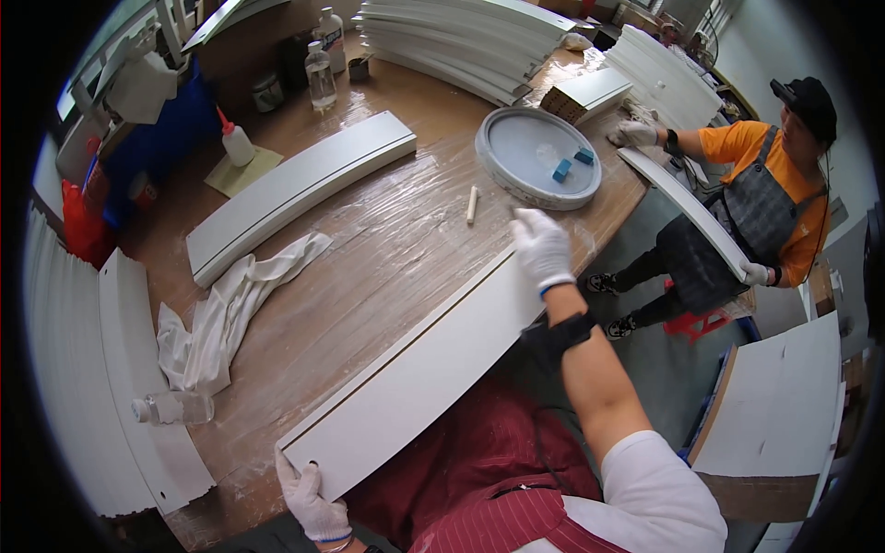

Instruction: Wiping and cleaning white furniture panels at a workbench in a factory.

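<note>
A long white board [406, 373] with a dark groove along its far side lies slantwise at the table's front edge, above my lap. My left hand [313, 500], in a white glove, grips its near left corner, close to a small dark hole. At the board's far right end is my right hand [542, 251], also gloved, with its fingers closed around the end; the fingertips are partly hidden. Just beyond that hand lies a short cream-coloured stick [473, 205]. A round grey-rimmed tub lid or tray [516, 173] with two blue blocks [561, 170] stands past it.
Another white board [300, 194] and a crumpled white cloth [235, 304] lie on the left. A clear bottle [175, 407] rests on its side nearby. Stacked white panels [452, 41] stand at the back. At right, a co-worker [756, 203] holds a narrow white board [687, 212].
</note>
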